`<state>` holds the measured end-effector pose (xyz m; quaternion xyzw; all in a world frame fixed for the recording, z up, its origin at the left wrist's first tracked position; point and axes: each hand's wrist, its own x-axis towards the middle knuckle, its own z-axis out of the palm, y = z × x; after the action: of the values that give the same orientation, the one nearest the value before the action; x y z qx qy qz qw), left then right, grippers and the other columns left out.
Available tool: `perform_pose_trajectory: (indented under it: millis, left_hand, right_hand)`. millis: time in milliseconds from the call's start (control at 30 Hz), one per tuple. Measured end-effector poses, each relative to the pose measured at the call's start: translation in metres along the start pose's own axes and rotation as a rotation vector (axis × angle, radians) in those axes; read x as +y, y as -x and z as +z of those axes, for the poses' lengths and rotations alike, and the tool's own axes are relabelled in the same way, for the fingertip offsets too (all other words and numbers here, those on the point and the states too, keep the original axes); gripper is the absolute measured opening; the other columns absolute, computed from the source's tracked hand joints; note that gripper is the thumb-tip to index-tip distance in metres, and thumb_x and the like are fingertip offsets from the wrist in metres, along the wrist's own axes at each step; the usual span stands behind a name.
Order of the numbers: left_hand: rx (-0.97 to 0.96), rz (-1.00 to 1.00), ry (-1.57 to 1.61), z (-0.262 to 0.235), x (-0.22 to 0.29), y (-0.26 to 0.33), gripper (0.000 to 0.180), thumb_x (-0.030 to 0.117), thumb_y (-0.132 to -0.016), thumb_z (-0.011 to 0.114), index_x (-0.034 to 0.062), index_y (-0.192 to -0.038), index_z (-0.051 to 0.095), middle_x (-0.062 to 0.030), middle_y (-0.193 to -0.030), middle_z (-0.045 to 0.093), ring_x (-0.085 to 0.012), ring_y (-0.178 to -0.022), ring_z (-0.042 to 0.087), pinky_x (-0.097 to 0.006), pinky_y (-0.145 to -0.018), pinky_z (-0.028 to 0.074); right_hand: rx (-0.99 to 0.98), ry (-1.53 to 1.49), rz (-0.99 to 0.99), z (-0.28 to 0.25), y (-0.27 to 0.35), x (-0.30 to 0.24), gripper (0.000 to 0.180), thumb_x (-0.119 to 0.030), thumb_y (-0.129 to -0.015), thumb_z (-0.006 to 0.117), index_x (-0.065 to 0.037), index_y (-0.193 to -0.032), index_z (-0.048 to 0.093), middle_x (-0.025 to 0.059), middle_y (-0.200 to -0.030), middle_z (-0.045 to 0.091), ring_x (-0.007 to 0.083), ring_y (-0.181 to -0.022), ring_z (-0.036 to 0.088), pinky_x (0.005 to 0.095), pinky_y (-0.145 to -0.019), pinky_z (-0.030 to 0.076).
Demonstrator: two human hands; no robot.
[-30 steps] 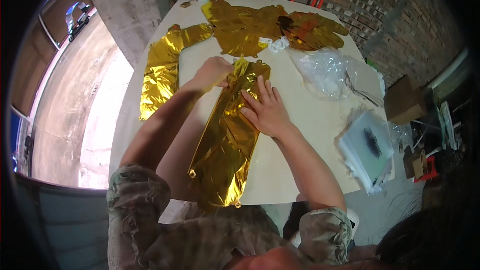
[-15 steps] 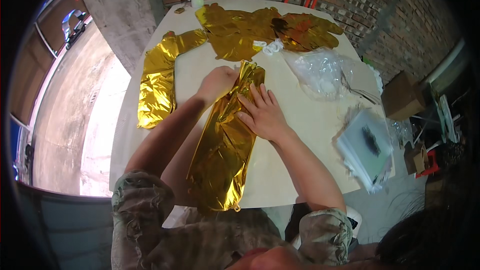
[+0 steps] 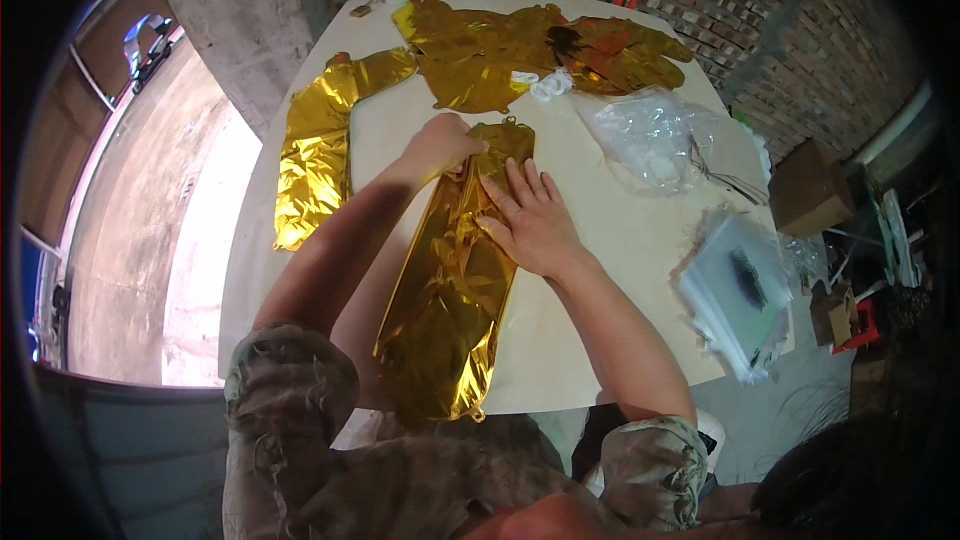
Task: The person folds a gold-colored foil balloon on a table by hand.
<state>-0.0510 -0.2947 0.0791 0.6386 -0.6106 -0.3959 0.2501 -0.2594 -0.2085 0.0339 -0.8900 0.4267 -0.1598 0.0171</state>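
Observation:
A long, flat gold foil balloon lies lengthwise in front of me, its near end reaching the table's front edge. At its far left edge, my left hand is closed, the fingertips pinching the foil. My right hand rests flat on the balloon's right side with its fingers spread. Wrinkles run through the foil between both hands. A small tab shows at the balloon's near end.
On the pale table, a bent gold foil balloon lies left and more gold foil balloons lie behind. White ribbon, a clear plastic bag and a stack of clear plastic sleeves are nearby. Cardboard boxes stand beyond the right edge.
The balloon's far end, bunched up before, now lies flatter and wider. My left hand has shifted slightly right on the foil. My right hand stays spread on it.

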Motion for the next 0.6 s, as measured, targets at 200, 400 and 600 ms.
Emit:
perform_pose_trajectory:
  millis: [200,400,600]
  left_hand:
    - [0.273,0.246,-0.514,0.006,0.013,0.028,0.038,0.031,-0.088,0.069,-0.0003,-0.109,0.064,-0.0211,-0.107,0.069,-0.0376,-0.096,0.067,-0.044,-0.083,0.053]
    - [0.265,0.689,-0.459,-0.01,-0.035,0.043,0.052,0.033,-0.097,0.059,0.0018,-0.137,0.051,-0.0223,-0.141,0.052,-0.0387,-0.131,0.049,-0.045,-0.108,0.042]
    - [0.258,0.705,-0.648,0.017,-0.06,0.074,0.062,0.038,-0.1,0.055,0.0035,-0.149,0.04,-0.0217,-0.154,0.039,-0.0391,-0.143,0.036,-0.053,-0.118,0.027]
  right_hand:
    - [-0.026,0.024,-0.014,-0.003,0.001,0.001,0.06,-0.052,-0.103,0.04,-0.018,-0.152,0.043,0.0207,-0.161,0.028,0.0409,-0.15,0.02,0.0506,-0.122,0.015]
    - [-0.008,0.009,-0.018,-0.002,0.001,-0.002,0.059,-0.052,-0.103,0.041,-0.018,-0.151,0.045,0.0209,-0.16,0.03,0.041,-0.15,0.021,0.0511,-0.122,0.015]
    - [-0.017,0.032,-0.044,-0.001,0.003,-0.002,0.059,-0.049,-0.102,0.045,-0.019,-0.152,0.043,0.019,-0.161,0.03,0.0394,-0.151,0.021,0.0502,-0.122,0.015]
